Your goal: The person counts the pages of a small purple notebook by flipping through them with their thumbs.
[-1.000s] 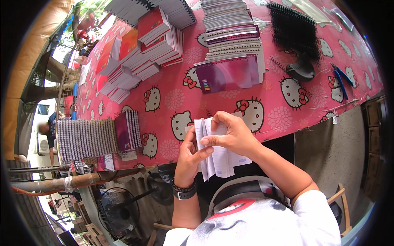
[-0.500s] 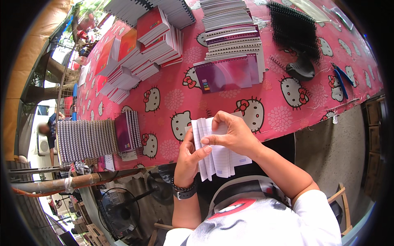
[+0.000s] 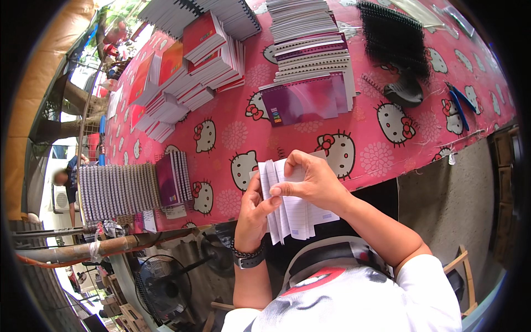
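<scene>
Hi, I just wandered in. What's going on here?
A person is handling a fanned bunch of lined pages at the near edge of a pink table. The left-hand grip holds them along the left side; the right-hand grip has its thumb against them. On the table stand purple notebooks, red notebooks, a pile of black coils and a blue-handled tool.

The sheets [image 3: 298, 213] are matt paper, the purple cover [image 3: 301, 100] glossy, the tablecloth [image 3: 225, 157] smooth.
</scene>
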### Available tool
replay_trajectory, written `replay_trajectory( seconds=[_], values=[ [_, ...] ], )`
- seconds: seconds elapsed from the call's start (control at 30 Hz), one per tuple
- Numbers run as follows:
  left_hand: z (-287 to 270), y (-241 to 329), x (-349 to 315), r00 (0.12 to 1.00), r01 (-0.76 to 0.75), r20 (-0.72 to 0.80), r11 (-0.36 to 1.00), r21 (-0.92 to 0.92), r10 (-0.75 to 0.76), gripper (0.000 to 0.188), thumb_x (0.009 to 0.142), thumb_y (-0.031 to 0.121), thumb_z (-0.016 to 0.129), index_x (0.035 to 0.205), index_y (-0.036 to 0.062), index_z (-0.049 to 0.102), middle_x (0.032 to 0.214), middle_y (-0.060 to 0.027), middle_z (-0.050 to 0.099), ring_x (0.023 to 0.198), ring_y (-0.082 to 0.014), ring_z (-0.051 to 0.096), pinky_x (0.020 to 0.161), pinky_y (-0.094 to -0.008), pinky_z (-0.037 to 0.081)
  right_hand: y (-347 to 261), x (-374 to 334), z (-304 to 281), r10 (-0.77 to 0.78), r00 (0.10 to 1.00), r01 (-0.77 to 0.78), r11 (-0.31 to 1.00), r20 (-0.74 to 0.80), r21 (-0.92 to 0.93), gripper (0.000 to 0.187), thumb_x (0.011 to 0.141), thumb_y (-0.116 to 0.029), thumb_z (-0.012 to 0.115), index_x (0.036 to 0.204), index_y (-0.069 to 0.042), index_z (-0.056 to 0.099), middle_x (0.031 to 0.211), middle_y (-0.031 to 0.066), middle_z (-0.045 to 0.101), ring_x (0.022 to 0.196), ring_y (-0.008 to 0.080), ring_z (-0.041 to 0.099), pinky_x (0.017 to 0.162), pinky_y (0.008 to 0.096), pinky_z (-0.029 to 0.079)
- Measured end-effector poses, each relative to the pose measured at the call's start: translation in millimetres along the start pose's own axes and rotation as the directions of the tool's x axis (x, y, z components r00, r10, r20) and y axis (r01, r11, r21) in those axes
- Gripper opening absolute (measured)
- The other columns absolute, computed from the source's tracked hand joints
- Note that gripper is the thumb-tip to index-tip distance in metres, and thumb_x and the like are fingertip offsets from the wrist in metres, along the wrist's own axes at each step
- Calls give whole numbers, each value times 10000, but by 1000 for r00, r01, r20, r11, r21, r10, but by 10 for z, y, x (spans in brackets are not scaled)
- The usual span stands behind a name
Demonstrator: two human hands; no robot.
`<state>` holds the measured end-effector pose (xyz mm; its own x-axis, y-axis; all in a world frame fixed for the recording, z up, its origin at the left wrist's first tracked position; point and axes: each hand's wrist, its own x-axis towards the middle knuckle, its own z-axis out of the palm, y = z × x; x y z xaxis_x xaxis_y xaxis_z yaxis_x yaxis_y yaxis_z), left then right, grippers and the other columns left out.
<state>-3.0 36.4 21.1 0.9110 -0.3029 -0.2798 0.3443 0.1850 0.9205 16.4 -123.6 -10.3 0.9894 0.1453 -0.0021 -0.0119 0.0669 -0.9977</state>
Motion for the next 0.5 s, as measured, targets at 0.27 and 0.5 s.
replay_trajectory(
  seconds=[0.27, 0.5],
  values=[
    [32, 33, -6, 1000, 11, -5, 1000, -8, -11, 637, 730, 222, 654, 1262, 1, 382, 1157, -88, 499, 1083, -169, 484, 944, -303, 359, -5, 2, -5, 15, 1000, -15, 1000, 6, -13, 515, 632, -437, 808, 747, -36, 506, 623, 40, 491, 593, 109, 445, 523, 273, 380],
    [-31, -7, 2, 1000, 8, 9, 1000, 23, -8, 647, 742, 248, 639, 1275, -4, 372, 1147, -102, 503, 1067, -169, 492, 932, -306, 377, -42, 0, -18, 29, 999, -29, 1000, 24, -3, 477, 654, -389, 806, 759, -30, 510, 650, 59, 515, 603, 116, 463, 543, 277, 403]
  ],
)
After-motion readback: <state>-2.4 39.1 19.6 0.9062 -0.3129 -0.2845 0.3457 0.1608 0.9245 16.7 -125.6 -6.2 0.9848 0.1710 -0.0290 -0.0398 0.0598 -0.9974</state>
